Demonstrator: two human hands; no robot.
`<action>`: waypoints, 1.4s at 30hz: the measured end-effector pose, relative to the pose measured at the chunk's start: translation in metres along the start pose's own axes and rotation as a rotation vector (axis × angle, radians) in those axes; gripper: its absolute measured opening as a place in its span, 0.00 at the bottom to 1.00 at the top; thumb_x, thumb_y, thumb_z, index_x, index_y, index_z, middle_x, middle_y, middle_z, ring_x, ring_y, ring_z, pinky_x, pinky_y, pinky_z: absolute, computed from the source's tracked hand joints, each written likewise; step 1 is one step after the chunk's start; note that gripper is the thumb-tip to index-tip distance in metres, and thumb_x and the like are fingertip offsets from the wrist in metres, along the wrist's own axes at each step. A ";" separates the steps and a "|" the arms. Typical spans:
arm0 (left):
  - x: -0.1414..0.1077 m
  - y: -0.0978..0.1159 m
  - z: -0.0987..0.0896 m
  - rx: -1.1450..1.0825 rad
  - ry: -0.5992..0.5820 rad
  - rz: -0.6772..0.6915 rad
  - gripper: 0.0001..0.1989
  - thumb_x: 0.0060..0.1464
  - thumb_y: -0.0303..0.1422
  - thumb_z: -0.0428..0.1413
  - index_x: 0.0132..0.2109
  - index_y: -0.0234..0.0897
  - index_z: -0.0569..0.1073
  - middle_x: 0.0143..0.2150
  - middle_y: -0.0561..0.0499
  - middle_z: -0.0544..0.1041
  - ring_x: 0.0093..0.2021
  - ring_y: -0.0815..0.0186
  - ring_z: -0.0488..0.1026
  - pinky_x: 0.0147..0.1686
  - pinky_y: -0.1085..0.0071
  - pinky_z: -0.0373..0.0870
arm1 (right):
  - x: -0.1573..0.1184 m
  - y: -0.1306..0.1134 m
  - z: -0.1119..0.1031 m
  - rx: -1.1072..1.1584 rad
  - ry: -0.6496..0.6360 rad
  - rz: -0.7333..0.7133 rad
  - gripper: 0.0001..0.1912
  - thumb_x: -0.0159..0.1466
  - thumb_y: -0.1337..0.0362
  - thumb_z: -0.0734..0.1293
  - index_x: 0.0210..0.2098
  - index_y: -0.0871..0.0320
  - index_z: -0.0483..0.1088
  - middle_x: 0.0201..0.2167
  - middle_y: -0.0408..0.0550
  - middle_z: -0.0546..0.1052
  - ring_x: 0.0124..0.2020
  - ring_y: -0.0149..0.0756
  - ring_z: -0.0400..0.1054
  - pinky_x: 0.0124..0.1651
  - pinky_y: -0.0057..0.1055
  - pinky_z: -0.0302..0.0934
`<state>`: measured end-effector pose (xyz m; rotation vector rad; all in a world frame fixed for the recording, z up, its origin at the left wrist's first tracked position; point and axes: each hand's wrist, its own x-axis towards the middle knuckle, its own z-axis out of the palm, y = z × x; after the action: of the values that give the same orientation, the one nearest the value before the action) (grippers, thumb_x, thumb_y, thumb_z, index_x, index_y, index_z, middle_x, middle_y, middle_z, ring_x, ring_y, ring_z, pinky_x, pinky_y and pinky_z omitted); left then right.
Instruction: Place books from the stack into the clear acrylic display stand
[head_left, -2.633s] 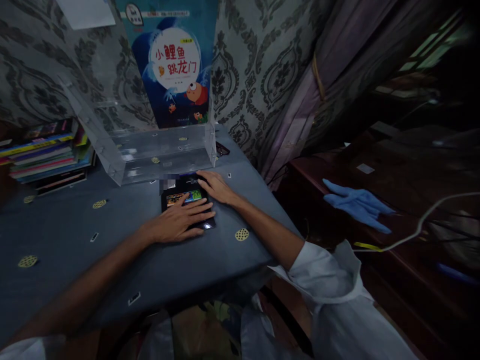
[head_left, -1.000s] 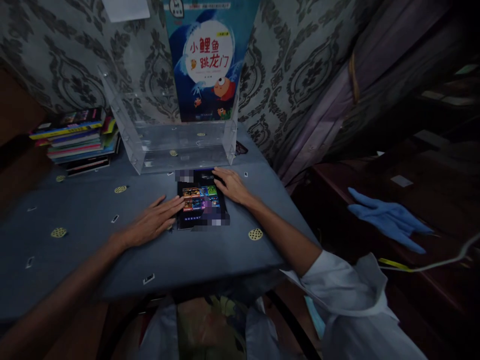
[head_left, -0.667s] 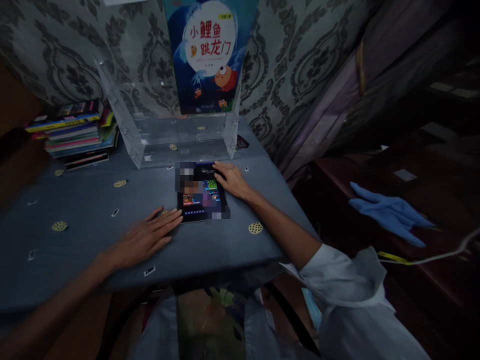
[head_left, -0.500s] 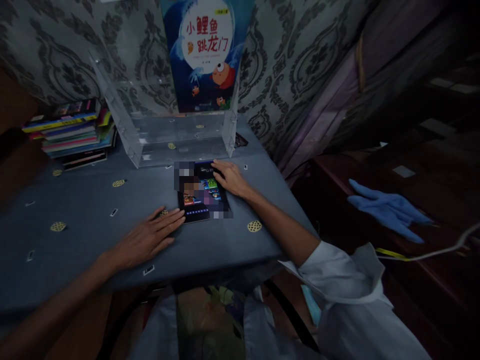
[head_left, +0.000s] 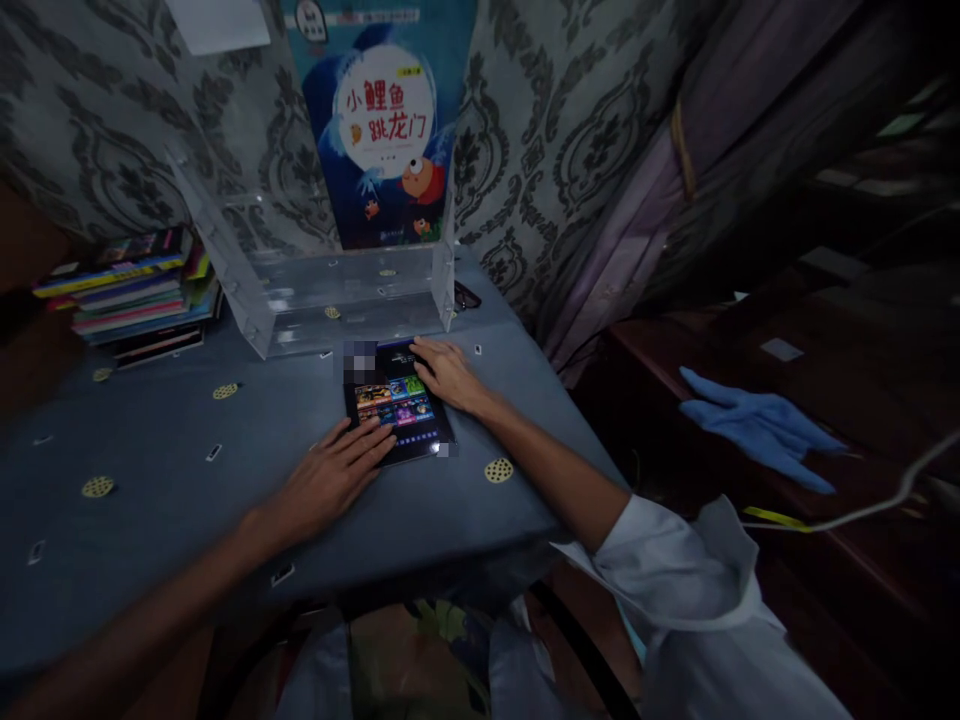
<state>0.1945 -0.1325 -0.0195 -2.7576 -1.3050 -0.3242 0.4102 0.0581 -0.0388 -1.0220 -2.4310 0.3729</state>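
A thin book [head_left: 409, 405] with a black cover and rows of small coloured pictures lies flat on the blue-grey tablecloth; parts of it are blurred out. My left hand [head_left: 349, 465] rests flat with fingers stretched over its lower left corner. At the upper right edge lies my right hand [head_left: 450, 375], fingers extended, the fingertips touching the cover. Neither hand grips the book. Just behind it stands a clear acrylic rack [head_left: 259, 310], with a blue picture book [head_left: 386, 130] propped upright in it, cover facing me.
A stack of books [head_left: 135, 295] stands at the table's back left. Dark glasses [head_left: 466, 296] lie behind the rack's right side. To the right, a blue glove [head_left: 761, 415] and a white cable [head_left: 862, 515] lie on a dark red surface. Patterned wallpaper and a curtain [head_left: 630, 270] border the table.
My left hand has slid right, from beside the book onto its lower left corner. The right hand stays at the upper right edge. The view has shifted slightly upward.
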 end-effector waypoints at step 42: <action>0.069 0.033 0.011 -0.011 -0.070 0.123 0.25 0.73 0.38 0.39 0.71 0.36 0.55 0.70 0.42 0.63 0.72 0.60 0.55 0.71 0.54 0.47 | 0.000 0.001 0.003 0.035 0.009 -0.035 0.22 0.71 0.64 0.60 0.62 0.60 0.68 0.66 0.56 0.67 0.68 0.42 0.59 0.71 0.45 0.52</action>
<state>0.2641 -0.1002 -0.0140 -2.8669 -1.1438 -0.2291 0.4091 0.0589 -0.0415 -0.9625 -2.4228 0.3972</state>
